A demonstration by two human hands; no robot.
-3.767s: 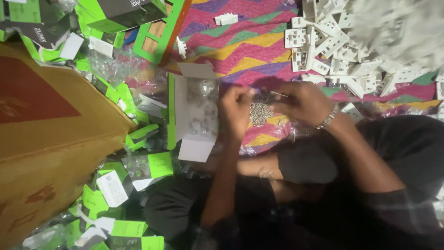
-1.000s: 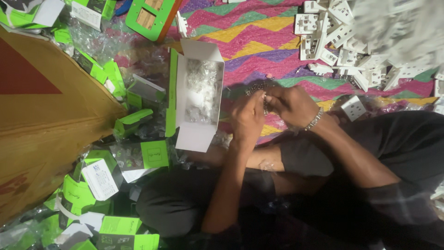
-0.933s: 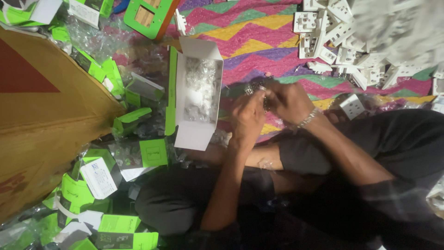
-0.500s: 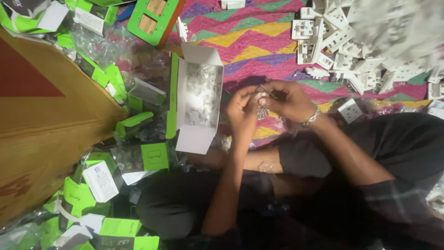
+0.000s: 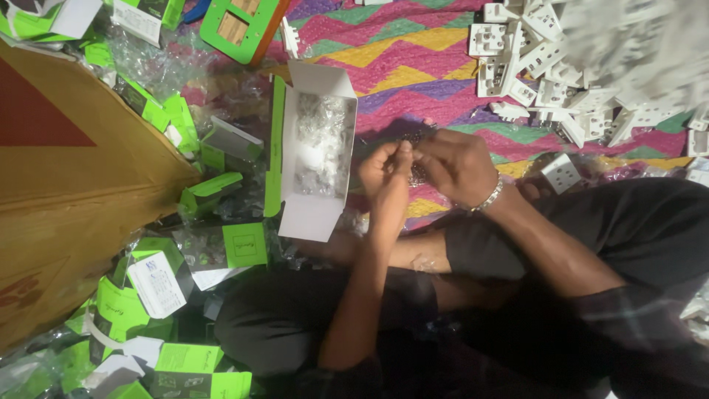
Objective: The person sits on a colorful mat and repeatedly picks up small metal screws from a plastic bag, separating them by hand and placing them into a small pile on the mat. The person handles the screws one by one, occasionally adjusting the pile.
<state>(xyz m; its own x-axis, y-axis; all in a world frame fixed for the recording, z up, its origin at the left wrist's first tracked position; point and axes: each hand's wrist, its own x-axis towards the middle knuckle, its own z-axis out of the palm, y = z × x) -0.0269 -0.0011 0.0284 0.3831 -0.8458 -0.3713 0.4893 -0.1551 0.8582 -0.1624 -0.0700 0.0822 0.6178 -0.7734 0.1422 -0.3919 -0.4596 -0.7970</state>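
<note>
Pinching one small dark part (image 5: 416, 171) between them, left hand (image 5: 385, 176) and right hand (image 5: 456, 166) meet fingertip to fingertip over the mat (image 5: 413, 52), beside the open box (image 5: 314, 159) — risk: part slips, vanishes among littered wrappers

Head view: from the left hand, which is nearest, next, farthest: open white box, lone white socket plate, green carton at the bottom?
1. open white box, just left of the left hand.
2. lone white socket plate, to the right.
3. green carton, bottom left.
</note>
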